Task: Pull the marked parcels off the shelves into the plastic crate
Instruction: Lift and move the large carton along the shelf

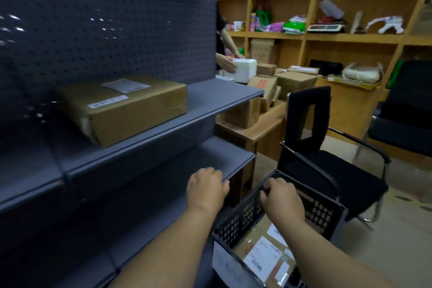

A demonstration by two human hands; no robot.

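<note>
The far rim of the black plastic crate (pixel 247 215) is gripped by the right hand (pixel 281 201). The left hand (pixel 205 188), fingers curled, rests on the grey shelf (pixel 210 159) edge. A labelled cardboard parcel (pixel 124 107) is seen on the shelf above; others lie in the crate.

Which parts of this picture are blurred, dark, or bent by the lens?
Head view: the parcel on the grey shelf is soft, its labels unreadable; the shelving's left side is dark, with small glare spots on the pegboard; the wide angle curves the wooden shelves.
</note>
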